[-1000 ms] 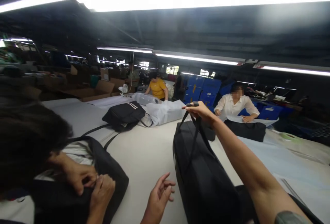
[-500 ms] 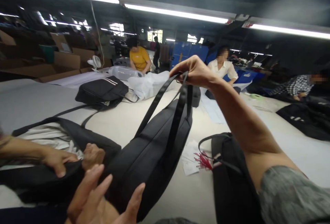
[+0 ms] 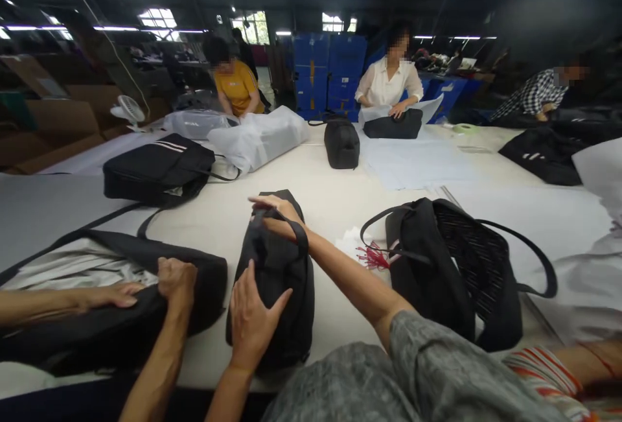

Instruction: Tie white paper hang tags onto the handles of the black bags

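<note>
A black bag (image 3: 272, 266) lies lengthwise on the table in front of me. My left hand (image 3: 255, 318) is open against its near left side, thumb and fingers spread. At the far end of the same bag, my right hand (image 3: 279, 211) reaches across the top with its fingers stretched out, partly behind a handle strap (image 3: 302, 240). The strap loops close to that wrist. To the left, a co-worker's two hands (image 3: 177, 282) grip the edge of another black bag (image 3: 207, 273), which holds pale crumpled stuffing (image 3: 92, 266).
On the right stands an open black bag (image 3: 418, 266) with a striped lining and red tassel (image 3: 374, 257). Farther back are a striped black bag (image 3: 160, 169), a small black bag (image 3: 341, 143) and a plastic-wrapped bundle (image 3: 265, 137). People work across the table; a striped sleeve (image 3: 544, 373) shows at right.
The black bag has come down from hanging by its handles to lying on the table. My right hand has lowered from the handles to its top; my left hand now touches its side.
</note>
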`<control>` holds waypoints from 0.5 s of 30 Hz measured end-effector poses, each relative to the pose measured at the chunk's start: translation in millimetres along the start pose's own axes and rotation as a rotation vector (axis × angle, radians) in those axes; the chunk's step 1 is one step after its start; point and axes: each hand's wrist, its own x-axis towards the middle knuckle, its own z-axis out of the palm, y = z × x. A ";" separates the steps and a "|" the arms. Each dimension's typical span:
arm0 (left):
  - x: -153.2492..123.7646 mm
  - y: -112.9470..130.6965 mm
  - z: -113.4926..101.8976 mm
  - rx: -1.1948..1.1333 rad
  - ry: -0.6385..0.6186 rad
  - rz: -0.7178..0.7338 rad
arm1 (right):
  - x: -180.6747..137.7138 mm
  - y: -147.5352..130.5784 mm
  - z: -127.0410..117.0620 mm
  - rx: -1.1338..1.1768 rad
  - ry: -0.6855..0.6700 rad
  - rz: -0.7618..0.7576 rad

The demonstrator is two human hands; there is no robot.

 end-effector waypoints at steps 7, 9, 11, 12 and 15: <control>29.7 -42.5 -7.9 -0.044 -0.163 -0.195 | -155.3 67.1 1.3 -0.098 0.398 0.602; 39.5 -52.8 -4.9 -0.057 -0.278 -0.271 | -196.3 80.9 24.5 0.012 0.171 0.690; 48.5 -58.6 -4.1 -0.031 -0.341 -0.312 | -221.6 85.2 45.8 0.061 0.049 0.710; 52.6 -60.4 -4.7 -0.010 -0.357 -0.328 | -227.8 85.0 52.2 0.070 0.012 0.706; 60.6 -63.8 -8.6 0.037 -0.358 -0.353 | -226.1 87.3 45.8 0.067 -0.060 0.650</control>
